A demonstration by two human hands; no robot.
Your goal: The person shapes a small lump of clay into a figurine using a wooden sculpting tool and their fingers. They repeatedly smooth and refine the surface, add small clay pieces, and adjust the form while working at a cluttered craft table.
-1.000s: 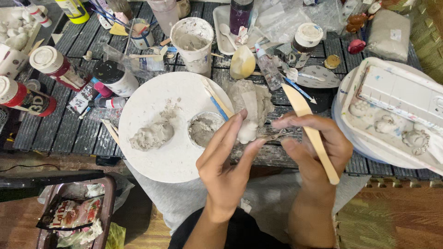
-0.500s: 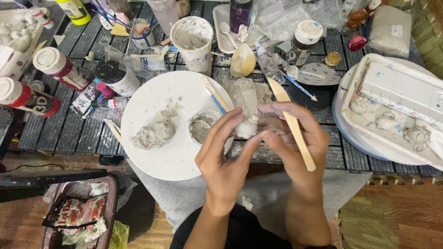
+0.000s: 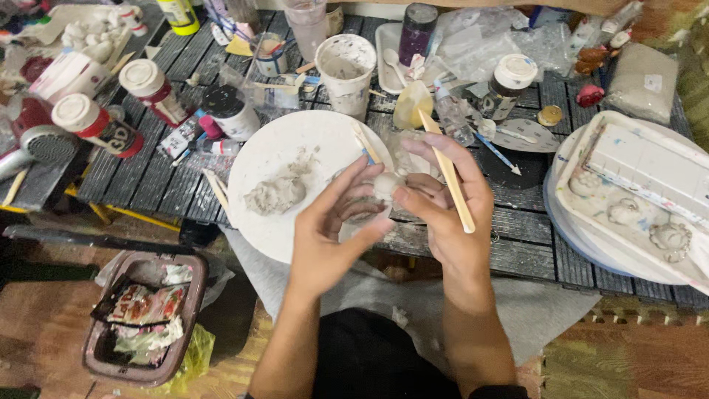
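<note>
I see the dark slatted table (image 3: 532,236) bearing a round white plate (image 3: 295,148) smeared with grey clay. Over its edge my left hand (image 3: 332,233) and right hand (image 3: 447,214) pinch a small pale clay lump (image 3: 385,185); the right also grips a flat wooden stick (image 3: 447,171).

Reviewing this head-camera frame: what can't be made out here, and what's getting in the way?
- Small clay lump, head view: its shape is mostly hidden by the left hand and right hand closed around it.
- Wooden stick: its lower end is covered by the right hand's grip.
- White tray: cut off by the right edge.
- Bin contents: crumpled, too small to identify.
- White plate: near rim hidden behind the left hand.
</note>
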